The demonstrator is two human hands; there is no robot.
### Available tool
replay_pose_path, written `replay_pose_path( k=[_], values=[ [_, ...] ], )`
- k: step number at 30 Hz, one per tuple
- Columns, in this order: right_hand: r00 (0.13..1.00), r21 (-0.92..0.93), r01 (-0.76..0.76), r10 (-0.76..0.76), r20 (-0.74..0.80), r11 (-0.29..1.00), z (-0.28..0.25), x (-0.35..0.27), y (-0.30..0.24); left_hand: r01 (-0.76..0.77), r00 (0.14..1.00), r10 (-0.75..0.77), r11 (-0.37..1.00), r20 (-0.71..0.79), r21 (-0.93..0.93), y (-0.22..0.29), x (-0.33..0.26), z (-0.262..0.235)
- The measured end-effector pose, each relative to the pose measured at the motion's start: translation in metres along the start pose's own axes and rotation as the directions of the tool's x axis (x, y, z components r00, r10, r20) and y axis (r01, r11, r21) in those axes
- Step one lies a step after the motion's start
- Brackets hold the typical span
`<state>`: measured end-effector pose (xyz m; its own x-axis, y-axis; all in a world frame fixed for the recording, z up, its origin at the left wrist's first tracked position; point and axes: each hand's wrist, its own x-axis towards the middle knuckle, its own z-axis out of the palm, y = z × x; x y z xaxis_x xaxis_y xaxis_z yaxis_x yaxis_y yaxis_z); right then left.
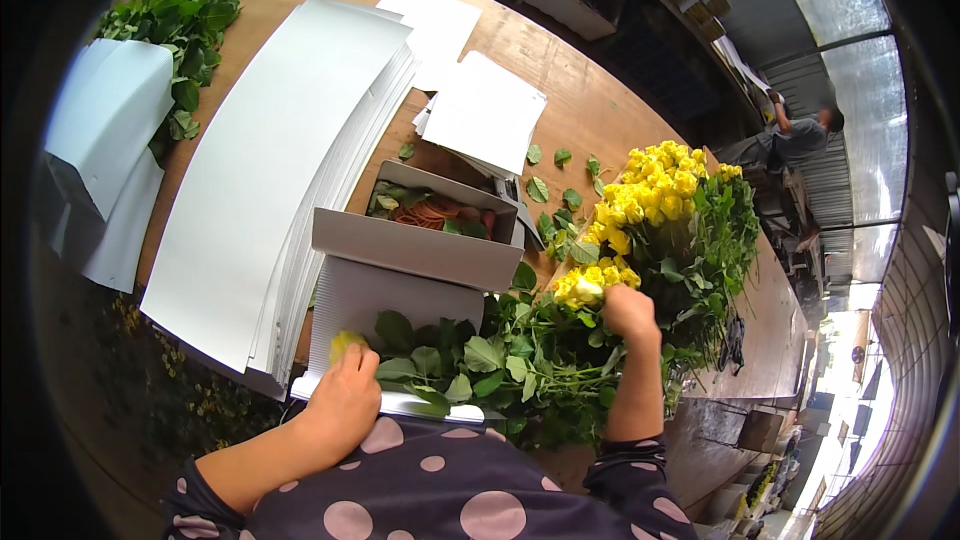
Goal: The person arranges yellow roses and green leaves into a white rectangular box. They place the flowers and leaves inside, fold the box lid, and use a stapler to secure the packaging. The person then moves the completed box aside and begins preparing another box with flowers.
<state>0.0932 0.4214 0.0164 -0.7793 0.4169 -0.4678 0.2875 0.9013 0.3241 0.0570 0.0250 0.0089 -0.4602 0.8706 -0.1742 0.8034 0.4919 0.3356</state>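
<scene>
My left hand (345, 395) rests on a yellow rose (345, 343) that lies with its leafy stem on a white corrugated sheet (370, 305). My right hand (630, 315) reaches into a pile of yellow roses (655, 190) and closes around one yellow rose head (583, 288). Green stems and leaves (520, 365) spread between my two hands. Both forearms come out of dark sleeves with pink dots.
A tall stack of white sheets (270, 160) lies to the left on the wooden table (590, 105). A grey box (430, 230) holds rubber bands and leaves. Loose white papers (485, 110) and leaf sprigs (190, 15) lie farther back. Another person (795, 135) stands at right.
</scene>
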Motion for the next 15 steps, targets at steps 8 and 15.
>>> replay_pose_path(
  k=[8, 15],
  values=[
    [0.967, -0.039, -0.145, 0.134, -0.216, 0.989, 0.09, 0.016, -0.021, -0.015, 0.999, 0.015, 1.0, -0.028, 0.0, 0.0, 0.0, -0.002],
    [0.954, 0.213, -0.226, 0.26, -0.15, 0.951, 0.026, 0.001, 0.02, 0.0, 1.0, -0.001, 0.999, -0.025, -0.05, -0.002, -0.004, 0.001]
  ],
)
